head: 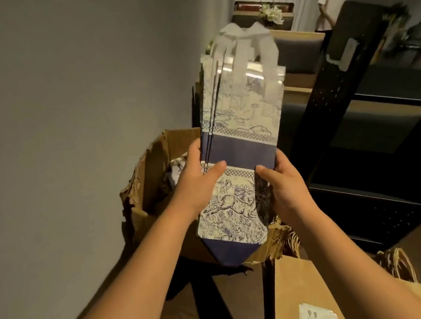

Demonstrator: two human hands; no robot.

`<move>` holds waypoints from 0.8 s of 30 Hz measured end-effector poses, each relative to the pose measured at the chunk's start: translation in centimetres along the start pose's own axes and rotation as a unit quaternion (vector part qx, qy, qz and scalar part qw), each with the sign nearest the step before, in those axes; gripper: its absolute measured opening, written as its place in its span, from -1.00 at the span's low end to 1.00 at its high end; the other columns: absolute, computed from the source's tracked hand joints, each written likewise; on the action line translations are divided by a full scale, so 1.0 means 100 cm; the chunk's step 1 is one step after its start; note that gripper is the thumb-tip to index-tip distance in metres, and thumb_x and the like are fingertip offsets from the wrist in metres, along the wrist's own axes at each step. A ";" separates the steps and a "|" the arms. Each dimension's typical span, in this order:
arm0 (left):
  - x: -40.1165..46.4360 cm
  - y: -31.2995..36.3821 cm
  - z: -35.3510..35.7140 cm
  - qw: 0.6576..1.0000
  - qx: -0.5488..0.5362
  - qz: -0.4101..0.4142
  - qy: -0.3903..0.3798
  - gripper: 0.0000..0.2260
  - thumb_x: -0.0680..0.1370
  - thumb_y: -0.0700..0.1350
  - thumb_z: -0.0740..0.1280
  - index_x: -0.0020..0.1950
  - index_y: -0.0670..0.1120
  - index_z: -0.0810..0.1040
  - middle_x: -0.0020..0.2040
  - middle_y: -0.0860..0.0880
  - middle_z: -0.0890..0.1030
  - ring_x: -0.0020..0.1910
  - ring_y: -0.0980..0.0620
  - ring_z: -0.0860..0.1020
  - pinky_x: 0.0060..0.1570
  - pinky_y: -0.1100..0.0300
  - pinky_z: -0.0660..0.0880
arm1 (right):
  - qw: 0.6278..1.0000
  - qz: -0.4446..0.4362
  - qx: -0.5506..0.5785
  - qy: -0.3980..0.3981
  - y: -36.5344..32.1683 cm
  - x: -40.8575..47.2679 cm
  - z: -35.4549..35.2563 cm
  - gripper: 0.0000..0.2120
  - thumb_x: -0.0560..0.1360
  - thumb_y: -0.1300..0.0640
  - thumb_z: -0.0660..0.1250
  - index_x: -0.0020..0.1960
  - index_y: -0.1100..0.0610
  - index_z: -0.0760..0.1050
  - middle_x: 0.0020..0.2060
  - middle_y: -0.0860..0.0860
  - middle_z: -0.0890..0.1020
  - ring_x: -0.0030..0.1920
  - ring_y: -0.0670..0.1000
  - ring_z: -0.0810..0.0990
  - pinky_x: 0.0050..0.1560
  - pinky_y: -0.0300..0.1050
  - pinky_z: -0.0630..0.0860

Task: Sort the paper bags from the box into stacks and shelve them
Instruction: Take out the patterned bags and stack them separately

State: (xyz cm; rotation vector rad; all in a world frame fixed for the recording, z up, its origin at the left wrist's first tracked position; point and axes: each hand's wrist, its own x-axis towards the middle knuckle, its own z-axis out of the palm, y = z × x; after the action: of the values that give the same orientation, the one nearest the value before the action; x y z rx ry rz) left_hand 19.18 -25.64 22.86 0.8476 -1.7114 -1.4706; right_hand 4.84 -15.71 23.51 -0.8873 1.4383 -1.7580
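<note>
We hold one bundle of flat patterned paper bags (239, 139), blue and white with white ribbon handles, raised over the one torn cardboard box (150, 178); at least three bag edges show at its left side, the exact count unreadable. Our left hand (198, 177) grips the bundle's left edge, thumb across the front. Our right hand (286, 184) grips the right edge, fingers curled behind. Two brown paper bags (295, 290) lie lower right, beside a black shelf (379, 135).
</note>
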 end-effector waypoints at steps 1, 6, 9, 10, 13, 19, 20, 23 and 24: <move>-0.007 -0.002 -0.001 1.000 0.006 -0.001 -0.008 -0.36 0.55 0.06 0.34 0.55 0.17 0.11 0.52 0.05 0.29 0.49 0.01 0.28 0.45 -0.14 0.26 | 1.000 0.007 0.007 -0.007 0.001 -0.006 -0.002 -0.61 0.56 0.30 0.27 0.34 0.04 0.39 0.19 0.04 0.61 0.18 0.09 0.60 0.19 0.07 0.52; -0.055 -0.016 0.006 0.998 0.043 -0.036 -0.017 -0.32 0.61 0.05 0.27 0.60 0.09 -0.08 0.58 0.09 0.08 0.54 0.11 0.09 0.52 0.05 0.07 | 0.999 0.015 0.030 -0.035 0.009 -0.039 -0.003 -0.58 0.49 0.26 0.35 0.33 0.10 0.42 0.15 0.03 0.65 0.15 0.04 0.63 0.16 -0.03 0.55; -0.081 -0.040 0.002 0.995 0.041 -0.083 -0.037 -0.18 0.49 0.28 0.32 0.60 0.11 -0.05 0.59 0.06 0.12 0.54 0.09 0.15 0.50 -0.06 0.18 | 0.996 0.052 0.022 -0.063 0.028 -0.059 -0.009 -0.65 0.46 0.24 0.38 0.23 0.06 0.49 0.11 0.01 0.67 0.13 0.04 0.64 0.14 -0.02 0.55; -0.088 -0.049 -0.001 0.994 0.033 -0.091 -0.042 -0.15 0.43 0.34 0.36 0.59 0.12 0.03 0.57 0.07 0.18 0.52 0.10 0.19 0.48 -0.06 0.23 | 0.995 0.062 0.022 -0.072 0.036 -0.066 -0.011 -0.66 0.46 0.25 0.38 0.21 0.05 0.50 0.10 0.01 0.68 0.13 0.04 0.65 0.11 -0.04 0.55; -0.106 -0.065 -0.002 0.997 -0.007 -0.083 -0.001 -0.31 0.47 0.15 0.44 0.51 0.06 0.21 0.48 0.07 0.35 0.45 0.25 0.28 0.44 0.19 0.27 | 0.992 0.084 0.001 -0.096 0.063 -0.087 -0.013 -0.69 0.49 0.32 0.35 0.18 0.06 0.52 0.07 -0.02 0.69 0.11 -0.01 0.65 0.04 -0.17 0.56; -0.137 -0.077 0.005 0.987 0.023 -0.131 0.085 -0.73 0.54 -0.11 0.41 0.23 0.03 0.50 0.14 0.14 0.57 0.22 0.10 0.50 -0.06 0.54 0.43 | 0.984 0.114 -0.081 -0.114 0.111 -0.112 -0.011 -0.68 0.48 0.36 0.38 0.16 0.06 0.52 0.02 -0.12 0.69 0.10 -0.09 0.64 0.03 -0.24 0.58; -0.142 -0.081 0.005 0.987 0.017 -0.137 0.083 -0.68 0.55 -0.15 0.39 0.29 0.01 0.50 0.17 0.12 0.55 0.21 0.11 0.49 -0.15 0.58 0.42 | 0.984 0.118 -0.086 -0.103 0.115 -0.114 -0.011 -0.69 0.48 0.36 0.39 0.12 0.05 0.53 -0.01 -0.11 0.70 0.08 -0.07 0.65 -0.01 -0.25 0.57; -0.156 -0.095 0.006 0.986 0.039 -0.143 0.078 -0.64 0.57 -0.10 0.37 0.37 0.00 0.47 0.25 0.09 0.54 0.26 0.08 0.49 0.10 0.39 0.46 | 0.986 0.125 -0.079 -0.080 0.120 -0.117 -0.010 -0.70 0.45 0.38 0.40 0.06 0.06 0.52 -0.03 -0.05 0.70 0.05 -0.05 0.66 -0.03 -0.22 0.58; -0.161 -0.100 0.005 0.985 0.045 -0.147 0.081 -0.67 0.58 -0.08 0.36 0.34 0.01 0.48 0.25 0.07 0.55 0.28 0.06 0.49 0.23 0.24 0.44 | 0.986 0.124 -0.079 -0.082 0.120 -0.119 -0.010 -0.70 0.45 0.39 0.40 0.06 0.06 0.52 -0.02 -0.04 0.70 0.05 -0.05 0.66 0.00 -0.20 0.58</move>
State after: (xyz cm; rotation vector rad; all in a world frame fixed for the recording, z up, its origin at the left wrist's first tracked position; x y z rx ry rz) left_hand 27.49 -13.17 11.34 1.2783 -1.5901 -1.4742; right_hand 11.31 -6.97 10.57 -0.8704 1.5226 -1.3712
